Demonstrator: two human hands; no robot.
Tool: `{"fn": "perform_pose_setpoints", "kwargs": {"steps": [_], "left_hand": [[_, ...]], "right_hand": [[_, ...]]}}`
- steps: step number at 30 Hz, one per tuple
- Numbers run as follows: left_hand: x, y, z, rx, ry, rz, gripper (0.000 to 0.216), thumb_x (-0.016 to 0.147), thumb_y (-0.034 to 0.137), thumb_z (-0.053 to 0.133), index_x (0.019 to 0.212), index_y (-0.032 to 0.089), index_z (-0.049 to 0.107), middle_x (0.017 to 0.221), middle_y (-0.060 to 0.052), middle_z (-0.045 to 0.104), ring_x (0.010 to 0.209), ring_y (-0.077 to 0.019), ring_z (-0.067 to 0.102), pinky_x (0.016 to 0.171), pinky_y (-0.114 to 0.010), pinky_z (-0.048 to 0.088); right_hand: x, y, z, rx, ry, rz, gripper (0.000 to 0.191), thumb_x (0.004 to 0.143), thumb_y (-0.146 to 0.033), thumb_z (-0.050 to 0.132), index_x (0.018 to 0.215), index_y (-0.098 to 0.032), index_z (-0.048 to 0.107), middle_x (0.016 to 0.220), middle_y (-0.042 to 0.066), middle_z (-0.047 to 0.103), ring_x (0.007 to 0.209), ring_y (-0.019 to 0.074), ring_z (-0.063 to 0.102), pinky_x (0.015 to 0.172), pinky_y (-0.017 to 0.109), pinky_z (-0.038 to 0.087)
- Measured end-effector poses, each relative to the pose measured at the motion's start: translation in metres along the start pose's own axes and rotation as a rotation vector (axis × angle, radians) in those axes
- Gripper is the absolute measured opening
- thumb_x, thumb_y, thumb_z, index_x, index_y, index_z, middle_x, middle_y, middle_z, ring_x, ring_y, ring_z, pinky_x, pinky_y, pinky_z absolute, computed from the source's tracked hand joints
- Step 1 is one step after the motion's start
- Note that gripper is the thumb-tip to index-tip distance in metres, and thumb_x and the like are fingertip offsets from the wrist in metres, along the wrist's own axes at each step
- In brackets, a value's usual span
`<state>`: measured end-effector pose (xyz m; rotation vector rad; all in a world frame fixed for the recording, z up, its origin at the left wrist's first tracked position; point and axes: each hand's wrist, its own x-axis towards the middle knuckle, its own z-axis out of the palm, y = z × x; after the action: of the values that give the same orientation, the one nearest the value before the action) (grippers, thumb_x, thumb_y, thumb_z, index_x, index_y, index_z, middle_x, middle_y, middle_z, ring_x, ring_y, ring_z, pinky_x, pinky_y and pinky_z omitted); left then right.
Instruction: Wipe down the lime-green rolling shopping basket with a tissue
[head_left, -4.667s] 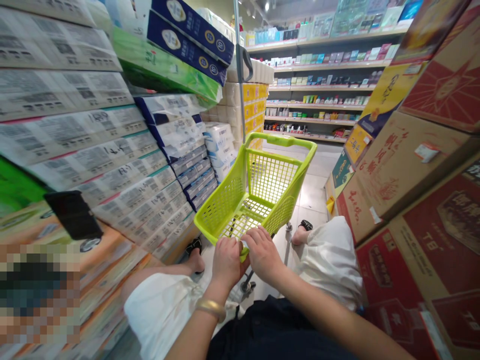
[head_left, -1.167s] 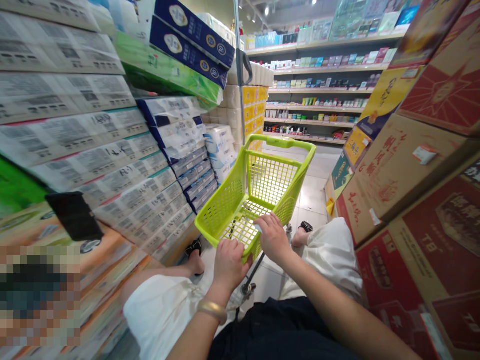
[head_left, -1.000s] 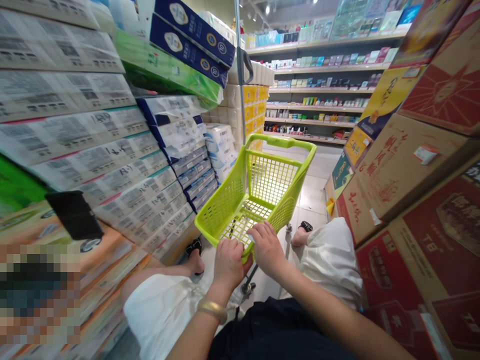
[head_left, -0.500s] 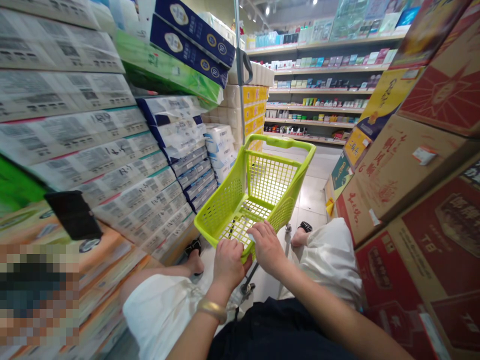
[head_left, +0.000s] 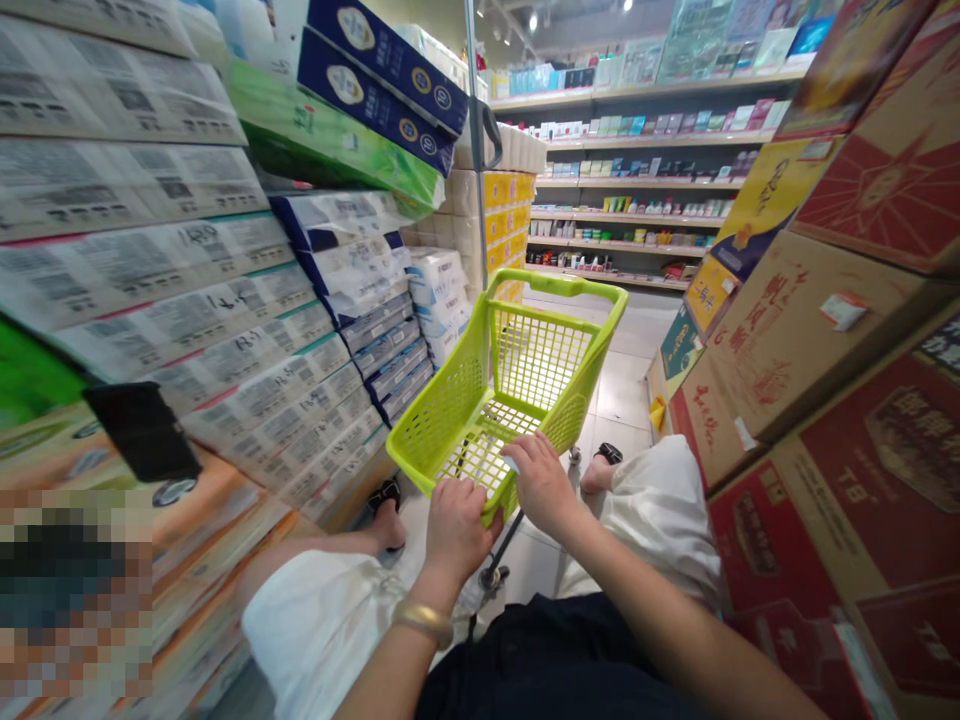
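A lime-green plastic shopping cart (head_left: 442, 395) with grid-like walls stands between my knees, and nothing lies in its basket. My left hand (head_left: 459, 522) is closed round the cart's near rim, a gold bangle on the wrist. To its right, my right hand (head_left: 541, 485) is at the near right corner of the basket. A small white piece (head_left: 511, 463), perhaps tissue or a wipe, pokes out between its thumb and fingers. How firmly the right hand touches the rim is hard to tell.
Stacked tissue packs (head_left: 217, 260) rise on the left, with a black phone-like slab (head_left: 142, 430) on orange packs. Cardboard cartons (head_left: 810, 350) stand close on the right. A glass door's handle (head_left: 491, 130) and stocked shelves (head_left: 630, 180) are beyond the cart.
My right hand has slid slightly right and up along the cart's edge, the white piece moving with it. My left hand keeps its hold on the rim.
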<state>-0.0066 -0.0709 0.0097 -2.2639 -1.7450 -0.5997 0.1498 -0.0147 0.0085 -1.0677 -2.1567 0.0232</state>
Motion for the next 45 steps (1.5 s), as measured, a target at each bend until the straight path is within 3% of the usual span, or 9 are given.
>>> {"fn": "perform_pose_setpoints", "kwargs": {"steps": [4, 7, 12, 19, 27, 37, 41, 43, 45], "left_hand": [[-0.001, -0.003, 0.0, -0.008, 0.017, 0.022, 0.023, 0.084, 0.038, 0.055, 0.071, 0.019, 0.059, 0.07, -0.006, 0.058, 0.075, -0.0225, 0.053, 0.074, -0.036, 0.039], [-0.002, -0.004, -0.001, -0.011, 0.009, 0.023, 0.023, 0.084, 0.038, 0.055, 0.071, 0.019, 0.059, 0.072, -0.006, 0.059, 0.077, -0.0225, 0.053, 0.075, -0.036, 0.039], [-0.002, -0.002, 0.0, -0.008, -0.026, -0.01, 0.018, 0.08, 0.035, 0.061, 0.07, 0.019, 0.06, 0.073, -0.006, 0.06, 0.079, -0.0227, 0.054, 0.077, -0.036, 0.039], [-0.003, -0.004, 0.001, -0.006, 0.001, 0.012, 0.021, 0.083, 0.037, 0.055, 0.074, 0.018, 0.061, 0.072, -0.006, 0.058, 0.076, -0.0228, 0.053, 0.075, -0.036, 0.039], [0.0, -0.01, 0.001, -0.007, -0.05, 0.011, 0.017, 0.078, 0.034, 0.063, 0.07, 0.02, 0.059, 0.074, -0.005, 0.06, 0.079, -0.0232, 0.054, 0.076, -0.036, 0.039], [-0.004, -0.047, -0.012, -0.003, -0.143, -0.03, 0.016, 0.075, 0.033, 0.063, 0.067, 0.02, 0.06, 0.074, -0.006, 0.061, 0.079, -0.0242, 0.056, 0.076, -0.038, 0.043], [-0.005, -0.049, -0.024, -0.054, -0.175, -0.085, 0.018, 0.073, 0.028, 0.063, 0.088, 0.02, 0.066, 0.084, -0.006, 0.066, 0.089, -0.0251, 0.059, 0.093, -0.044, 0.042], [-0.002, -0.04, -0.03, -0.049, -0.143, -0.127, 0.031, 0.073, 0.023, 0.061, 0.103, 0.021, 0.063, 0.095, -0.007, 0.067, 0.097, -0.0255, 0.059, 0.102, -0.047, 0.037], [0.004, -0.026, -0.034, -0.03, -0.147, -0.156, 0.031, 0.074, 0.016, 0.057, 0.104, 0.019, 0.06, 0.099, -0.008, 0.066, 0.101, -0.0258, 0.058, 0.103, -0.045, 0.036]], "right_hand": [[-0.013, -0.021, 0.008, 0.048, -0.028, -0.119, 0.038, 0.077, -0.001, 0.046, 0.107, -0.019, 0.06, 0.1, 0.006, 0.062, 0.103, 0.0198, 0.053, 0.112, 0.042, 0.031], [-0.01, -0.012, 0.007, 0.042, -0.026, -0.135, 0.038, 0.076, 0.0, 0.047, 0.106, -0.02, 0.061, 0.1, 0.006, 0.062, 0.103, 0.0197, 0.054, 0.112, 0.042, 0.03], [0.001, 0.006, 0.0, -0.01, 0.016, -0.036, 0.045, 0.072, 0.004, 0.044, 0.108, -0.019, 0.06, 0.105, 0.007, 0.062, 0.107, 0.0197, 0.053, 0.113, 0.043, 0.029], [-0.012, -0.024, 0.008, 0.04, -0.048, -0.145, 0.033, 0.079, -0.003, 0.048, 0.103, -0.021, 0.061, 0.098, 0.005, 0.062, 0.101, 0.0191, 0.054, 0.112, 0.041, 0.031], [0.006, 0.012, 0.0, -0.05, 0.007, -0.049, 0.045, 0.073, 0.003, 0.042, 0.108, -0.02, 0.06, 0.106, 0.006, 0.062, 0.106, 0.0188, 0.054, 0.114, 0.042, 0.029], [0.013, -0.018, 0.024, -0.048, 0.025, -0.027, 0.039, 0.076, -0.002, 0.048, 0.109, -0.02, 0.06, 0.105, 0.006, 0.062, 0.107, 0.0192, 0.054, 0.115, 0.04, 0.027], [0.016, -0.035, 0.032, -0.053, 0.022, -0.005, 0.032, 0.08, -0.007, 0.051, 0.108, -0.02, 0.061, 0.103, 0.007, 0.063, 0.106, 0.0199, 0.053, 0.114, 0.04, 0.027], [0.017, -0.042, 0.034, -0.058, 0.013, -0.001, 0.026, 0.083, -0.01, 0.053, 0.106, -0.019, 0.061, 0.102, 0.008, 0.063, 0.105, 0.0204, 0.053, 0.114, 0.04, 0.027], [0.017, -0.047, 0.034, -0.066, 0.009, -0.008, 0.02, 0.086, -0.014, 0.054, 0.104, -0.019, 0.061, 0.101, 0.007, 0.063, 0.103, 0.0202, 0.053, 0.114, 0.04, 0.028]]}}
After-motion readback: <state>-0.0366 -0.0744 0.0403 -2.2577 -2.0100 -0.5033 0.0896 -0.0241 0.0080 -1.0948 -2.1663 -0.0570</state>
